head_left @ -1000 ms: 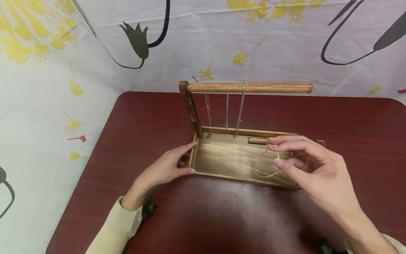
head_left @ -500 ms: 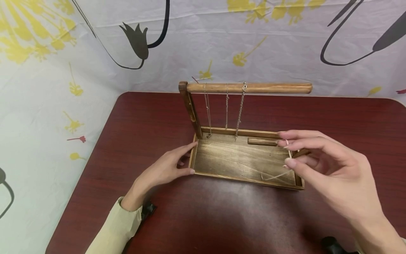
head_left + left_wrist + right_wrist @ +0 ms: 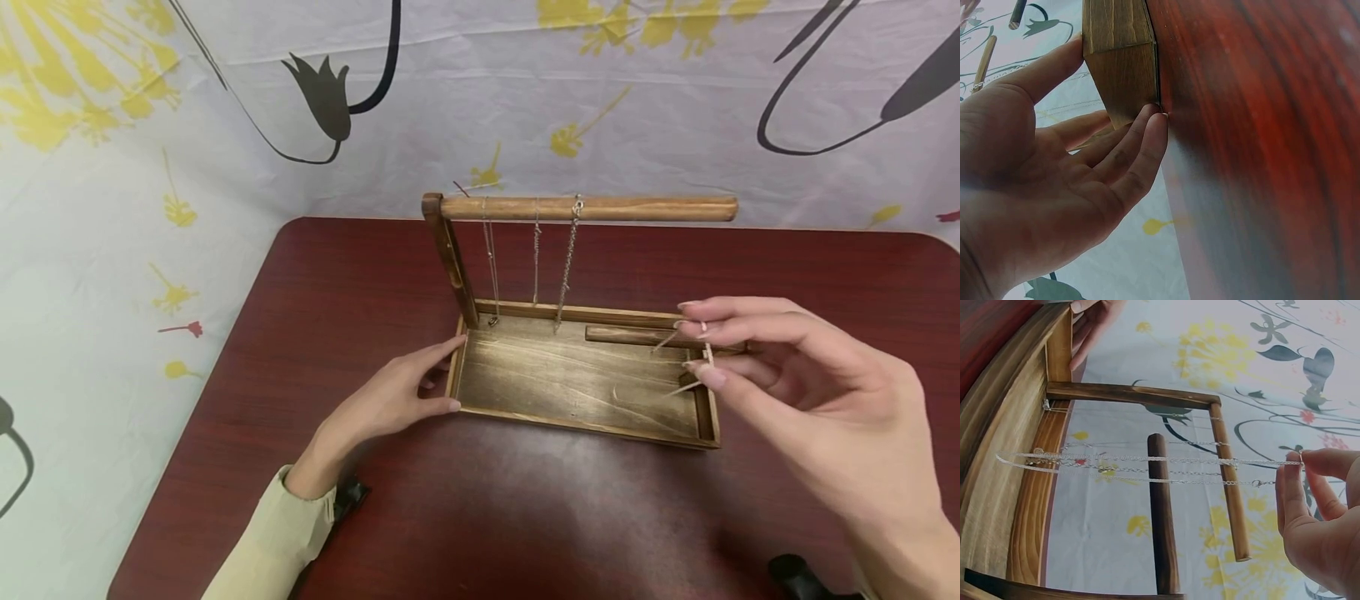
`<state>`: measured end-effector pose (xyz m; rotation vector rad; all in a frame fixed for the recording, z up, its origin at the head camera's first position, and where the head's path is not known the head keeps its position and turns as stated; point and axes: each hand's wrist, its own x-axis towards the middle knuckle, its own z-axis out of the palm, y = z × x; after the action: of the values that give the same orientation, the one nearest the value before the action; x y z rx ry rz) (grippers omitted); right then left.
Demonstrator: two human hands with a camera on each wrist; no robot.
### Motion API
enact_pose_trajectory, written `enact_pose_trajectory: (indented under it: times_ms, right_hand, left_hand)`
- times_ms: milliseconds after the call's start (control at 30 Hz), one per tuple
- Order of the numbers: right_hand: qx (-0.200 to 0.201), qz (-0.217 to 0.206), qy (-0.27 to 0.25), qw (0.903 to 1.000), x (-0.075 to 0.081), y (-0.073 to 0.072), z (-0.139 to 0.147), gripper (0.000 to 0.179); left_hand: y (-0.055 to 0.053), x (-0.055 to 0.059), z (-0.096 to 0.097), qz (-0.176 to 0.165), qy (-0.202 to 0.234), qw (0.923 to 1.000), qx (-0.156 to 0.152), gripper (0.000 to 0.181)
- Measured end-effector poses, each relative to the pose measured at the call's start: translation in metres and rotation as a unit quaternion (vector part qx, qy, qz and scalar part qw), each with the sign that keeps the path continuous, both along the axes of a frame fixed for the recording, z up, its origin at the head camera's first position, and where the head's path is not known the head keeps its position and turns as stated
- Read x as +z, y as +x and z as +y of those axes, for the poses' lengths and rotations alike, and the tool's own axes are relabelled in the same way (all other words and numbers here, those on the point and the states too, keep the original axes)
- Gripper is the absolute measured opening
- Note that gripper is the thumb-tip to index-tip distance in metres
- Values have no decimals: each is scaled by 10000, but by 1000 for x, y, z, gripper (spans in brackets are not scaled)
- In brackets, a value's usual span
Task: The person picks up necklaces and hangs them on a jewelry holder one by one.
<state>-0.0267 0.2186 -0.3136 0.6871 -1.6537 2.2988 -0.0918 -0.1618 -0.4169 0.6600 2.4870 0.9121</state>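
My left hand (image 3: 390,392) holds the left end of a wooden jewelry stand, thumb at the front corner of its tray (image 3: 570,423) and fingers around the end wall. In the left wrist view, the left hand's fingertips (image 3: 1159,122) reach the box's lower edge beside the table. Over the tray's right end, my right hand (image 3: 840,400) pinches a thin silver chain necklace (image 3: 708,355) between thumb and fingers. In the right wrist view the necklace (image 3: 1254,462) hangs in a long loop with a small clasp. Several chains (image 3: 572,258) hang from the upper bar (image 3: 660,208).
A tall post (image 3: 453,267) carries the upper bar at the left. A shorter, lower wooden rod (image 3: 618,335) crosses above the tray's right half. The stand is on a dark red table (image 3: 360,275), with a patterned cloth (image 3: 450,125) behind.
My right hand has moved right and slightly up with the necklace, uncovering more of the lower rod and the tray's right end. The left hand has stayed on the stand.
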Motion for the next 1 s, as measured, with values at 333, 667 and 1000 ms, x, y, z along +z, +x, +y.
enact_pose_trajectory:
  times_ms: [333,667,1000]
  right_hand:
    - [32,63,-467,9989,0,-4,10,23]
    - [1,44,-811,9967,-1,-4,15,28]
    - [291,193,-1479,9884,1,-13,19,26]
  left_hand:
    - [1,1,-1,-234,187,9995,78,85]
    - [1,0,0,-226,178,9996,44,84]
    - [1,1,1,-169,250,9995,61,84]
